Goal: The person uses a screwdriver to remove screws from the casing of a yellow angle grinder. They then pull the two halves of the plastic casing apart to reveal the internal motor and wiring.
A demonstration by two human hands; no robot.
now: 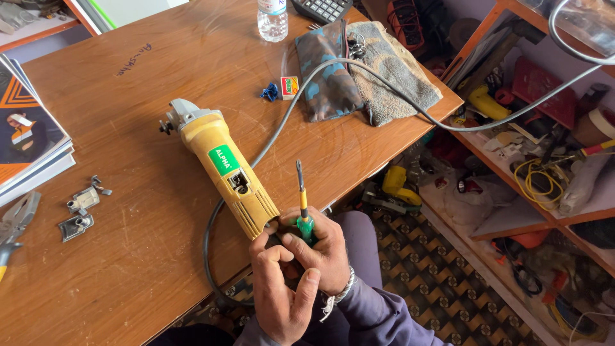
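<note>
left: my hand [280,291] low, fingers curled upward, thumb out | right: my hand [327,247] crossed over it, grip closed | wrists touching

The angle grinder [221,168] is laid on the table [128,96]. Taken from the grinder, two metal brackets [82,210] and pliers [14,224] are found to the left, magazines [29,138] further left, and a bottle [272,19], folded cloths [365,70] and a small box [289,86] behind it. Both hands are set at its near end.

Head view, steeply downward, close over table [128,128]
</note>
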